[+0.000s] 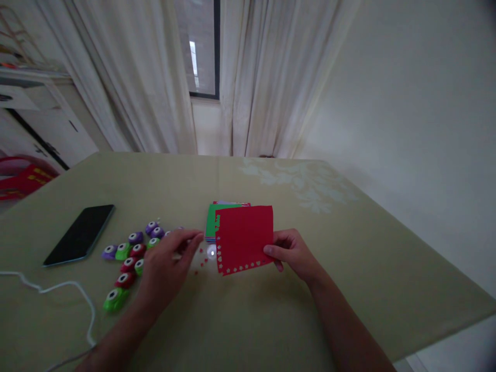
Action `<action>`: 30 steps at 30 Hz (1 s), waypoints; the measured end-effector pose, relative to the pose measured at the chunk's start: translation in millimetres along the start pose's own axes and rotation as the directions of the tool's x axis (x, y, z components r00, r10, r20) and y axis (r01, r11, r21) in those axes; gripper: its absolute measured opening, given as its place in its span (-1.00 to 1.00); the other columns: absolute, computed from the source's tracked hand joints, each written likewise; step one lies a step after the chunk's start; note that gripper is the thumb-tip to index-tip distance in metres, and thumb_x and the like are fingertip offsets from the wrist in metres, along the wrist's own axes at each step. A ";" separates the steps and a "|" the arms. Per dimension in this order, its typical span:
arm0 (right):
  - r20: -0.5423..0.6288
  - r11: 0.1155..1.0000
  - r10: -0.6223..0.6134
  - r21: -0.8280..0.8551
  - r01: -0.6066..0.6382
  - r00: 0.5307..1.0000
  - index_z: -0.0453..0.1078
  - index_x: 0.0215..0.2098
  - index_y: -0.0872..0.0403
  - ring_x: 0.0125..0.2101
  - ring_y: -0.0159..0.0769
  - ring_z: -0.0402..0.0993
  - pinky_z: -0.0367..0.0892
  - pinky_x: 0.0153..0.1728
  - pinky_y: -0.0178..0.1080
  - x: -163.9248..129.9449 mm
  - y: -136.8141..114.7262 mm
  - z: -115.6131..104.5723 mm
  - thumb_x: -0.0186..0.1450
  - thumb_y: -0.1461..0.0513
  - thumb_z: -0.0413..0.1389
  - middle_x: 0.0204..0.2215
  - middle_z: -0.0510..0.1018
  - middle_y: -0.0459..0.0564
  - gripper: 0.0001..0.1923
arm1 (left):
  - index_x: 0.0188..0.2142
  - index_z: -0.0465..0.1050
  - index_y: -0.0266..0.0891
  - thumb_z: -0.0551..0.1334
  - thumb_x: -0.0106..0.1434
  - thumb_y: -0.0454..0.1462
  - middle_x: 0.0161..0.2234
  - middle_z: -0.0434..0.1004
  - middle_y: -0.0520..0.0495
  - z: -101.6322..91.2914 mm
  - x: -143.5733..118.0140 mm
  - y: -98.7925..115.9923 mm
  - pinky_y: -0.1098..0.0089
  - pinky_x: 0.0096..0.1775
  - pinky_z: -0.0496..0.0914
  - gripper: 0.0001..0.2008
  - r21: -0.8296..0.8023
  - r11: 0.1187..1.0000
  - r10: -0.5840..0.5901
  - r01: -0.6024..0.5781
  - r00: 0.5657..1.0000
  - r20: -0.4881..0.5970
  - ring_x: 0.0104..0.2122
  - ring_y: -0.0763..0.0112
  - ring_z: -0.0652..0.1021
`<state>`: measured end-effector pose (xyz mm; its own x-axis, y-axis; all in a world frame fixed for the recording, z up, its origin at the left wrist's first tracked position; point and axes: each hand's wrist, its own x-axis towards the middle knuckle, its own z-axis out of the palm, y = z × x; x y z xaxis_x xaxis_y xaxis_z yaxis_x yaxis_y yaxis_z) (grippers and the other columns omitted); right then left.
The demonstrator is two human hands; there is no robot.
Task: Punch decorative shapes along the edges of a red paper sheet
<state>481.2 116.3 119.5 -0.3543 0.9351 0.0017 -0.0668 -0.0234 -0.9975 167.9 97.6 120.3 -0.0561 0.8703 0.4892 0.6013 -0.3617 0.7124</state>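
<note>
White cable point(58, 289): it trails loose over the counter's point(368, 248) near left corner, close under the left forearm; I judge a sweep of that arm could snag it and drag it across.
Phone point(80, 234): lies flat and screen-up at far left, well apart from both hands; a tug on the cable or a nudged punch could push it toward the edge.
Craft punches point(129, 258): a loose cluster of small purple, green and red ones, lying close together just left of the left hand; a careless reach could scatter them or roll one off.
Left hand point(166, 266): palm down, fingers curled and reaching right, fingertips near the paper stack; whether it pinches anything I cannot tell.
Red punched bits point(200, 261): tiny scraps lie on the counter between the hands; they are light, so a moving sleeve or a breath could blow them about.
Paper stack point(214, 219): green sheet on top, lying flat behind the red sheet; a bump could fan it out.
Red sheet point(244, 237): held tilted above the counter, its left and lower edges already punched; the perforated border looks weak and could tear or crease.
Right hand point(292, 253): closed in a pinch on the sheet's right edge; a one-sided hold lets the sheet droop or slip.
</note>
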 end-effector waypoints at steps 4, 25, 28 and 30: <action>-0.029 0.999 -0.033 0.002 0.033 0.999 0.63 -0.44 0.11 -0.70 -0.52 0.25 0.18 -0.71 -0.41 1.2 2.7 1.5 0.22 0.05 0.48 -0.59 0.52 -0.12 -0.70 | -0.07 0.65 -0.22 0.12 0.53 -0.07 -0.16 0.72 -0.26 -18.5 12.3 -23.7 0.01 -0.02 0.45 -0.62 0.562 0.814 0.141 -0.148 0.988 0.057 -0.15 -0.07 0.62; -0.149 0.999 -0.016 0.039 0.022 0.989 0.55 -0.31 0.09 -0.60 -0.42 0.35 0.24 -0.57 -0.35 10.4 10.9 8.3 0.23 -0.04 0.43 -0.52 0.59 -0.08 -0.62 | 0.01 0.64 -0.20 0.05 0.50 -0.18 -0.04 0.65 -0.32 -14.8 16.0 -45.9 -0.06 0.03 0.42 -0.62 0.618 0.768 -0.045 -0.168 0.948 0.314 0.00 -0.19 0.59; -0.198 1.000 -0.012 0.026 0.018 0.980 0.54 -0.34 0.09 -0.61 -0.43 0.32 0.23 -0.59 -0.34 12.9 11.7 8.6 0.19 -0.02 0.46 -0.54 0.57 -0.09 -0.62 | 0.00 0.66 -0.21 0.05 0.49 -0.19 -0.03 0.67 -0.34 -14.8 16.4 -46.6 -0.10 0.02 0.42 -0.60 0.607 0.777 -0.041 -0.165 0.950 0.311 0.01 -0.24 0.58; -0.215 1.000 -0.012 0.026 0.018 0.976 0.55 -0.35 0.09 -0.61 -0.42 0.33 0.25 -0.59 -0.34 14.4 13.6 7.6 0.18 -0.02 0.46 -0.54 0.56 -0.09 -0.62 | 0.00 0.66 -0.20 0.05 0.49 -0.19 0.00 0.68 -0.34 -14.7 16.2 -46.0 -0.11 0.03 0.41 -0.60 0.613 0.772 -0.040 -0.170 0.949 0.313 0.01 -0.24 0.57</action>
<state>468.1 126.9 106.5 -0.1442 0.9895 -0.0021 -0.0974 -0.0163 -0.9951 127.6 123.4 102.8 0.1726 0.9449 0.2783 0.9620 -0.2224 0.1586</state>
